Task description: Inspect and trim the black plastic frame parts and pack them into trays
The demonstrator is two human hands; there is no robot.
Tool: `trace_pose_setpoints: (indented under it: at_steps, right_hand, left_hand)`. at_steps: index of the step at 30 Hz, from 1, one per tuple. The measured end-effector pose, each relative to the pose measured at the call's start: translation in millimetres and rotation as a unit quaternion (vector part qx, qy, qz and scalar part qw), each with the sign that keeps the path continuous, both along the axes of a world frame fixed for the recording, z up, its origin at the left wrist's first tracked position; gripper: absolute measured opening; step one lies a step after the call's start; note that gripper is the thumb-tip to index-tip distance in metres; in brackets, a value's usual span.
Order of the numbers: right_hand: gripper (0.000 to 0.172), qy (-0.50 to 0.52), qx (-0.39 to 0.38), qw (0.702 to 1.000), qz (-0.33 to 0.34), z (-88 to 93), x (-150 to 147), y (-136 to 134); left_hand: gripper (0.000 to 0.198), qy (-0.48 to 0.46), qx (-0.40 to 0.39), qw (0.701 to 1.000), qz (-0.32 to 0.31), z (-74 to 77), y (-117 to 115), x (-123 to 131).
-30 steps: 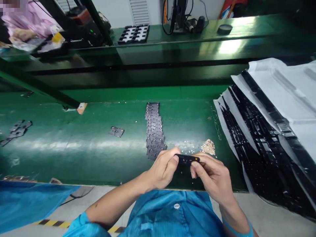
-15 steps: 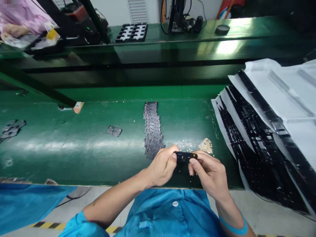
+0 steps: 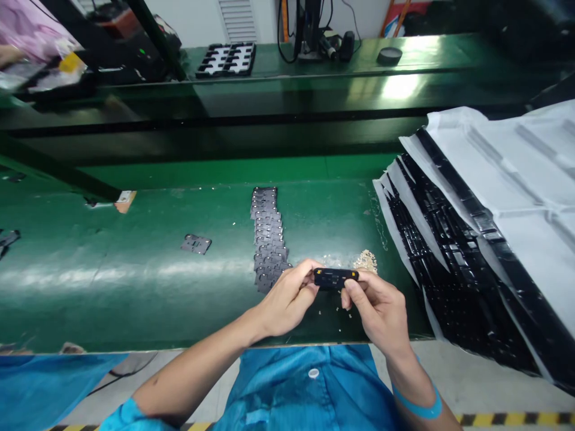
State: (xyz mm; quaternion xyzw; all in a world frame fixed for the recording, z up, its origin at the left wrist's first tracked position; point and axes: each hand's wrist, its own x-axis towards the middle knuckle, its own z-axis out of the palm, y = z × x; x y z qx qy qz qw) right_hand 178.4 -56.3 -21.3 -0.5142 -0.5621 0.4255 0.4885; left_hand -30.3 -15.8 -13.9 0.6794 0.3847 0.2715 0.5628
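Black plastic part [image 3: 335, 278], one: slim, oblong, rounded corners; small yellow-orange patch near each end, recessed details along the middle, too small to make out. Location: raised over the near edge of the green tabletop [image 3: 323, 215], held level between the two hands.

Left hand [image 3: 285, 302]: grip pinching the part's left end between thumb and fingers. Right hand [image 3: 380, 305]: grip pinching the right end likewise, thumb in front; blue band [image 3: 420, 408] at the wrist.

Dark grey plates [image 3: 268, 233], one column, overlapping, running away from the person; the left hand covers some of the near end.

Grey plate [image 3: 196, 243], single, lying flat left of the column.

Beige bits [image 3: 365, 261], small heap, just beyond the right hand; a few strays nearby.

Black glossy pieces [image 3: 458, 257], many, among white sheets [image 3: 516, 161], massed at right.

Green beam [image 3: 63, 173], slanting across the far left.

Compartmented tray [image 3: 227, 60] and black disc [image 3: 389, 55], on the rear tabletop [image 3: 274, 63].
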Motion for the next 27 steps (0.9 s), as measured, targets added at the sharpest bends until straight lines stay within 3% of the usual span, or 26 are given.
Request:
trace_pose_setpoints:
  at_steps: [7, 15, 21, 25, 27]
  right_hand:
    - [0.016, 0.017, 0.002, 1.000, -0.004, -2.9, -5.8, -0.7]
    - [0.015, 0.030, -0.005, 0.999, -0.035, -5.3, -5.1, 0.5]
    - [0.012, 0.031, -0.009, 0.998, -0.059, -6.2, 1.6, -0.5]
    - [0.017, 0.017, -0.002, 1.000, -0.015, -7.5, 1.4, -1.3]
    - [0.023, -0.007, 0.017, 1.000, -0.012, -6.2, 1.9, -1.1]
  left_hand:
    - [0.033, 0.014, 0.046, 0.998, 0.030, -1.0, 4.2, 8.7]
    - [0.019, 0.025, 0.051, 0.998, 0.004, 0.8, 6.6, 4.5]
    - [0.007, 0.099, 0.087, 0.991, -0.007, 4.2, 6.8, 2.9]
    - [0.015, 0.070, 0.081, 0.994, 0.001, 6.8, 7.9, 6.4]
    - [0.029, 0.057, 0.057, 0.997, 0.010, 6.5, 6.6, 9.0]
